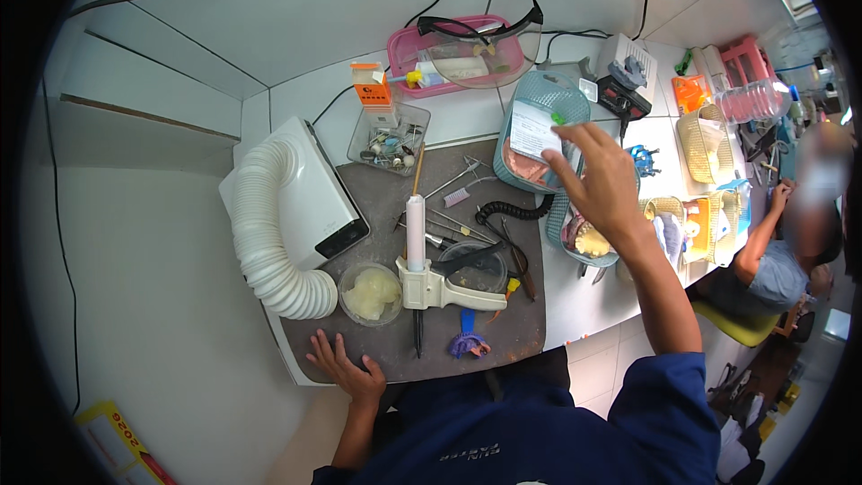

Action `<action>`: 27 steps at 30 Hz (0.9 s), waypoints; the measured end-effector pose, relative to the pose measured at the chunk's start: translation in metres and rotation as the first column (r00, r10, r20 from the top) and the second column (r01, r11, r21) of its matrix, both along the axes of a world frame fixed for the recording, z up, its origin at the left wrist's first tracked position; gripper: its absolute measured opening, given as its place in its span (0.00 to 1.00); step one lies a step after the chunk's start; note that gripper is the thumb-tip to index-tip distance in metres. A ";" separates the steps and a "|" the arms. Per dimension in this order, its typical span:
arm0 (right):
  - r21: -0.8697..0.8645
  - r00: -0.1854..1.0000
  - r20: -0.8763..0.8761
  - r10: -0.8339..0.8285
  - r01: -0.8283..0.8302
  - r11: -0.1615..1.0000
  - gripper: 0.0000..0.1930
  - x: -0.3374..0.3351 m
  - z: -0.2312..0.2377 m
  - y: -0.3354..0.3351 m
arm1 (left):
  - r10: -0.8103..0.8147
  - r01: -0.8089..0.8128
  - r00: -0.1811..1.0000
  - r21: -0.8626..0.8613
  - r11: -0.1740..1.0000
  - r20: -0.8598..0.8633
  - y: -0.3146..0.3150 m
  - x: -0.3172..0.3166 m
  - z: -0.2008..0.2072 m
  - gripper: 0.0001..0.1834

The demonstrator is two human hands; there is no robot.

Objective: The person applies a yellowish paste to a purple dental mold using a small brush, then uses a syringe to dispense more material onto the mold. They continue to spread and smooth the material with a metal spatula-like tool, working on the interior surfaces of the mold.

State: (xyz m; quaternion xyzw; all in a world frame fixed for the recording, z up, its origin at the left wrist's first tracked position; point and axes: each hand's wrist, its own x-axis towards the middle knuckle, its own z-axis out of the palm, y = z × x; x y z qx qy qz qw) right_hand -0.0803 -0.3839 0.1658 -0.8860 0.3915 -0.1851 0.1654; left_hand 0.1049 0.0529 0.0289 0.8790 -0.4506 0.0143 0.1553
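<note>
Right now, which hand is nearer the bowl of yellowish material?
Left: the left hand is on the near side of the bowl; the right hand is far right, by the blue baskets.

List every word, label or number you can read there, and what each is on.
White slip by the right hand: printed lines, too small to read.
Orange-and-white box: dark print, too small.
Yellow box, lower left: large letters, legible, not copied here.
Navy shirt: small pale lettering, unclear.
</note>
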 end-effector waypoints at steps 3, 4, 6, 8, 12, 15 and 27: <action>0.068 0.970 0.139 -0.201 0.193 0.979 0.22 0.024 0.006 -0.047 | 0.006 -0.006 1.000 -0.004 1.000 0.003 0.001 -0.001 0.000 0.30; 0.117 0.962 0.091 -0.257 0.246 0.962 0.24 0.035 0.007 -0.065 | 0.005 -0.005 1.000 -0.002 1.000 0.001 0.001 -0.001 0.000 0.30; 0.253 0.950 0.013 -0.311 0.298 0.920 0.23 0.056 0.001 -0.095 | 0.004 -0.004 1.000 0.000 1.000 0.002 0.002 -0.001 0.001 0.30; 0.411 0.948 -0.038 -0.315 0.302 0.860 0.20 0.070 -0.015 -0.122 | 0.000 0.000 1.000 -0.013 1.000 0.004 -0.002 0.001 0.001 0.29; 0.563 0.959 0.052 -0.279 0.203 0.801 0.20 0.068 -0.028 -0.154 | -0.012 0.012 1.000 -0.021 1.000 0.009 -0.003 0.003 -0.002 0.28; 0.564 0.912 0.206 -0.354 0.185 0.805 0.18 0.043 0.021 -0.152 | -0.003 0.003 1.000 -0.006 1.000 0.000 0.001 0.000 0.000 0.28; 0.572 0.914 0.159 -0.375 0.224 0.789 0.17 0.019 0.029 -0.143 | 0.006 -0.006 1.000 -0.027 1.000 0.018 0.000 0.001 0.003 0.27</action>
